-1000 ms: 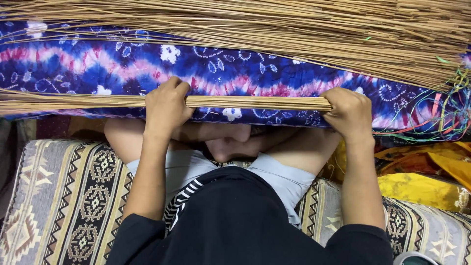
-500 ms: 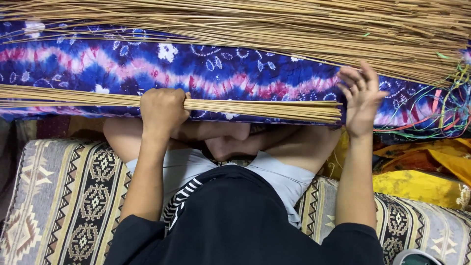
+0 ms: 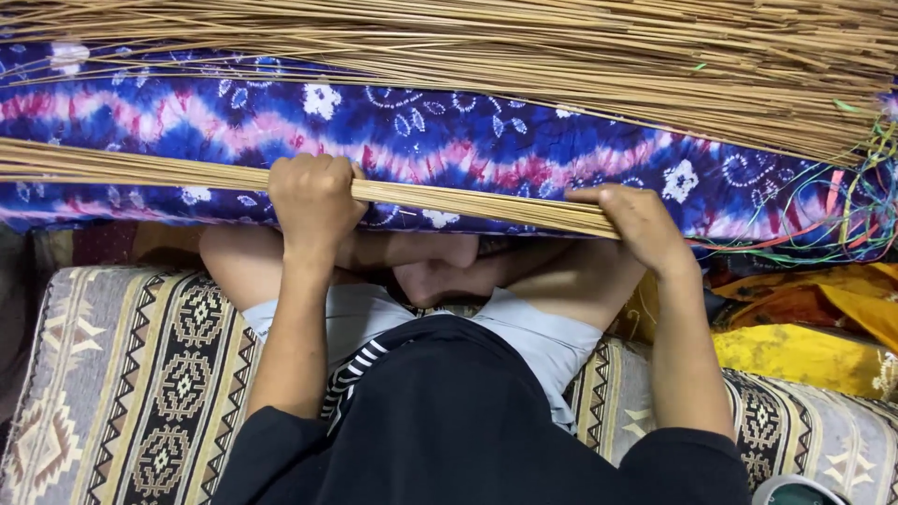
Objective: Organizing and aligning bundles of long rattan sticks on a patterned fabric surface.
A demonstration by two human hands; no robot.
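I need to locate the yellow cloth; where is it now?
In the head view, the yellow cloth lies at the right, beside the right hand's forearm, on the patterned woven mat and below the tangled coloured threads.

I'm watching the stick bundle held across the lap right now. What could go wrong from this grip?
1. The right hand only covers the bundle of thin sticks at its end, so loose sticks might slide out there.
2. The left hand grips one spot while a long stretch runs off to the left unsupported; it may sag or fan apart.
3. The coloured threads lie close to the right hand and could snag the stick tips.
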